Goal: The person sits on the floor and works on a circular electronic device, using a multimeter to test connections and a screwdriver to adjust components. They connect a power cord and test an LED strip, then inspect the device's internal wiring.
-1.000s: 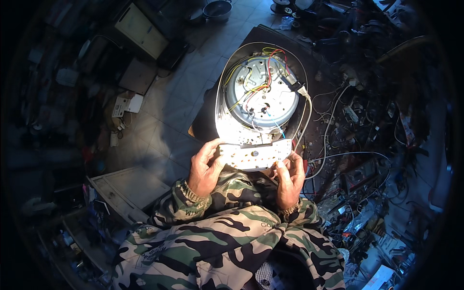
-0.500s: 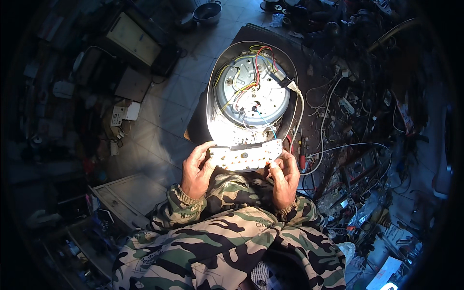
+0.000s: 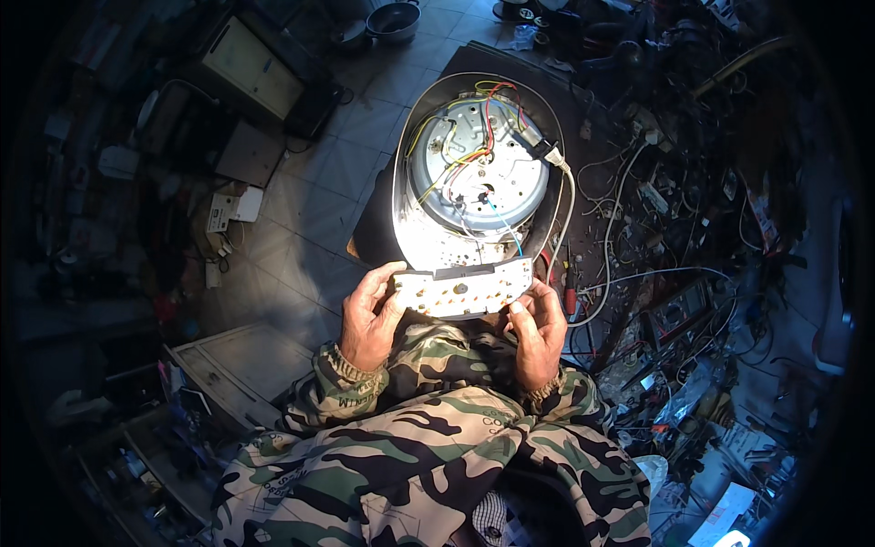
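Observation:
A pale circuit board [image 3: 465,293] in a dark-edged frame is held level between my two hands. My left hand [image 3: 371,314] grips its left end, thumb on the face and fingers behind. My right hand [image 3: 538,333] pinches the right end near the lower corner. Just beyond the board sits an opened rice cooker [image 3: 480,169], upside down, with its round metal underside and coloured wires [image 3: 488,137] showing. A thin blue wire [image 3: 507,226] runs from the cooker's middle toward the board. A power plug [image 3: 552,155] is pushed into the socket at the cooker's right side.
The cooker stands on a dark low table [image 3: 583,232]. Its white power cord [image 3: 569,219] loops down the right side. A red-handled screwdriver [image 3: 571,301] lies near my right hand. Cables and scrap parts clutter the right. A dark pan [image 3: 394,23] stands on the tiled floor at the back.
The board has tilted slightly, showing its face a little more. Both hands keep their grip on its ends and have hardly moved.

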Motion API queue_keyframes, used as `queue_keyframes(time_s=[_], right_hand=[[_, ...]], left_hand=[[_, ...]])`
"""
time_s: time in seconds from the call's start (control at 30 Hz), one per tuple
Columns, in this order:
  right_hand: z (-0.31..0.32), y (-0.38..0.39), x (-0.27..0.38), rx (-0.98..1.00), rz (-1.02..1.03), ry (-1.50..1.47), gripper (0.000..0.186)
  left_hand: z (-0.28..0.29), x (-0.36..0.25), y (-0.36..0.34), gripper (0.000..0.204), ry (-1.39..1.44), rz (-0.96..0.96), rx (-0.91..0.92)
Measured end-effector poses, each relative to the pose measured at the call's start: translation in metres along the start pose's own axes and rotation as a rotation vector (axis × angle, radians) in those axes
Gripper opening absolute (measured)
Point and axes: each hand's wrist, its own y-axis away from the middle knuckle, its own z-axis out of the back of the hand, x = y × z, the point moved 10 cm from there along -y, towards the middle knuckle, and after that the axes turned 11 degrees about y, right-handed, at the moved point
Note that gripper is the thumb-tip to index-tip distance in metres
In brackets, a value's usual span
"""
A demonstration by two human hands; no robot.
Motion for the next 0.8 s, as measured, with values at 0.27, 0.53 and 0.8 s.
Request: queue_keyframes(time_s=[0.27, 0.53, 0.8], right_hand=[[-0.001, -0.001, -0.003, 0.010, 0.017, -0.014, 0.040], [-0.003, -0.003, 0.002, 0.049, 0.007, 0.029, 0.035], [-0.004, -0.007, 0.003, 0.089, 0.023, 0.093, 0.034]], left_hand=[[0.001, -0.004, 0.000, 0.035, 0.000, -0.034, 0.007], [0.009, -0.001, -0.001, 0.039, -0.008, 0.002, 0.052], [0.021, -0.001, -0.007, 0.038, 0.051, 0.020, 0.026]])
